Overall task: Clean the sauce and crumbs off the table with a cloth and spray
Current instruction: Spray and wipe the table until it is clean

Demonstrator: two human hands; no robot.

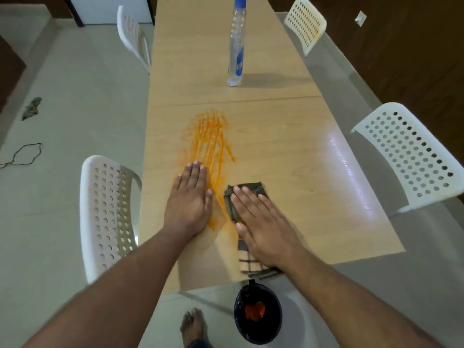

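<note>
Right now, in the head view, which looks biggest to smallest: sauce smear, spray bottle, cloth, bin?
1. Sauce smear, widest spread.
2. Spray bottle, tall, narrow.
3. Cloth and bin: unsure, look alike; the right hand hides much of the cloth, and the bin sits lower, on the floor.

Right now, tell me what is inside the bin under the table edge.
The bin has a black liner, with an orange crumpled piece lying on it. What lies beneath that piece is covered.

Wooden table (276, 151) bears sauce smear (213, 136), cloth (247, 264), bottle (236, 46).
</note>
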